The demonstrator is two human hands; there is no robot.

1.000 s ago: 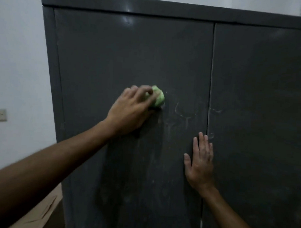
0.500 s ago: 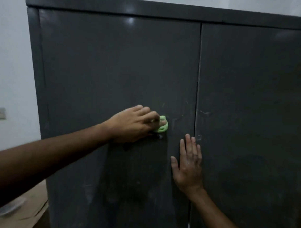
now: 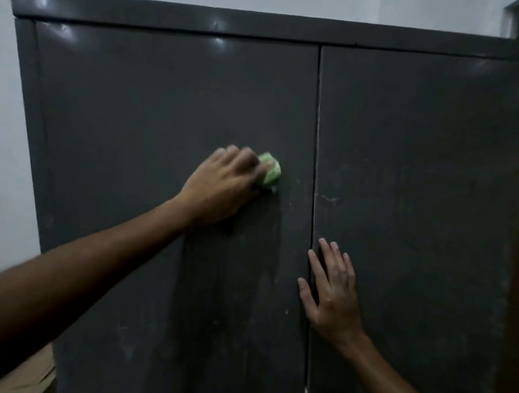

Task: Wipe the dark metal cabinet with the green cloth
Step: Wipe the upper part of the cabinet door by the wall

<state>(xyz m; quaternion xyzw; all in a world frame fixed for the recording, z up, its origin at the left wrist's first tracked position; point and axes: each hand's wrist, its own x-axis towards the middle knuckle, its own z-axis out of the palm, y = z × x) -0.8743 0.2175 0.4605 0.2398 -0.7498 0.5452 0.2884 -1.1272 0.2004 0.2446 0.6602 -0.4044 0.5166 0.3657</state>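
We had the small bunched green cloth (image 3: 269, 170) wadded under the fingers of our left hand (image 3: 223, 186) and pressed against the left door of the tall dark grey metal cabinet (image 3: 416, 143), about mid-height and a little to the left of the seam between the doors (image 3: 316, 124). Most of the cloth was hidden beneath the hand, with only a pale green lump showing past the fingertips. We judged that balling it up this way gave a firm pad to scrub with, since the curled fingers could bear down through it onto the painted steel. The left arm reached up and across from the lower left, its wrist roughly straight, knuckles raised, fingers bent round the cloth; the hand was blurred, so we could not tell exactly how each finger lay. Our right hand (image 3: 331, 290) held nothing. It lay flat on the cabinet lower down, palm against the metal, fingers straight and slightly spread, pointing upward, just beside and partly over the seam. We took this to be a brace, steadying the body and perhaps keeping the doors from rattling under the rubbing. Pale smears and scuffs showed on both doors, so we judged much of the surface was not yet wiped.
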